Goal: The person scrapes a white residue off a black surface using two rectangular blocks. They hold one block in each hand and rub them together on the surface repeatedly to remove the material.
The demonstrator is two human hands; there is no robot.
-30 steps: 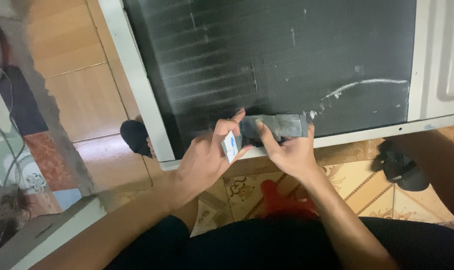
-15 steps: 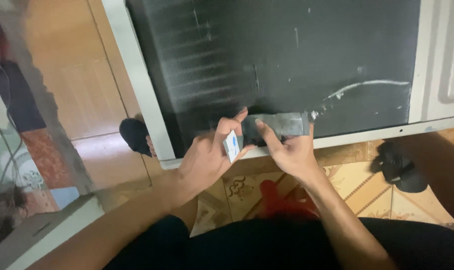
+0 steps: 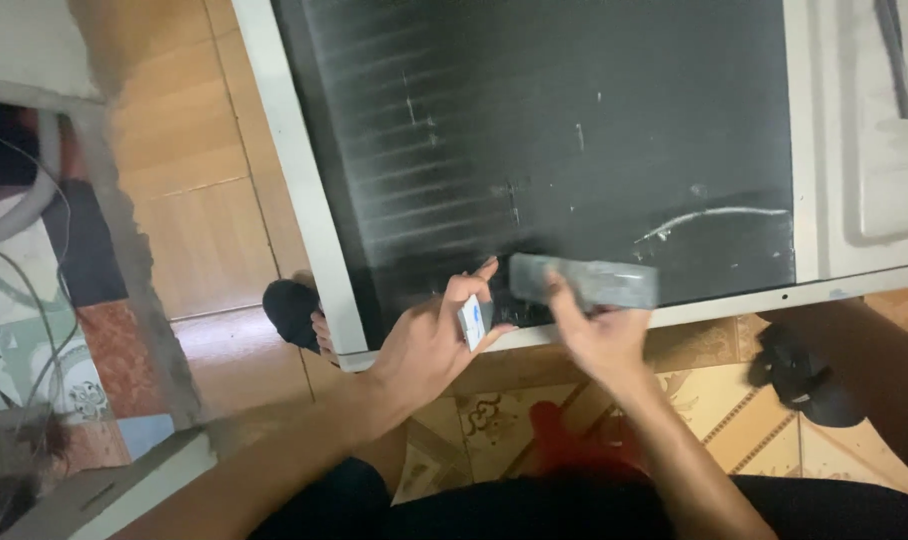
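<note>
Far left: cables (image 3: 14, 290) and clutter on the patterned floor, blurred, can't tell more. Next to that, bare wooden floor (image 3: 189, 230), then the white frame (image 3: 294, 190) of a big flat unit lying down, its dark finned panel (image 3: 574, 130) filling the upper middle.

Left hand (image 3: 429, 345) sits at the panel's lower left corner, closed around a small white-and-blue card-like piece (image 3: 471, 322), pinched btw thumb and fingers, index tip touching the fins. Just under it, a foot in a black sandal (image 3: 292, 308) pokes out by the frame.

Right hand (image 3: 599, 335) is just beside it, fingers pressing on a grey rectangular block (image 3: 586, 282) that lies flat on the panel's bottom edge, touching the fins. Grip looks like a hold-down from one end; whether the thumb wraps under, can't tell.

To do this well, imo: keep the block flat on the fins, no tilt, since thin fins likely bend w/ edge pressure. Keep the left hand's card clear of the block's path. Work along the fin rows, not across. Light, even force.

Right of the hands: a pale scratch (image 3: 714, 215) on the panel, white side housing (image 3: 874, 150), and a second black sandal (image 3: 799, 370) on the tiled floor (image 3: 734, 440).
</note>
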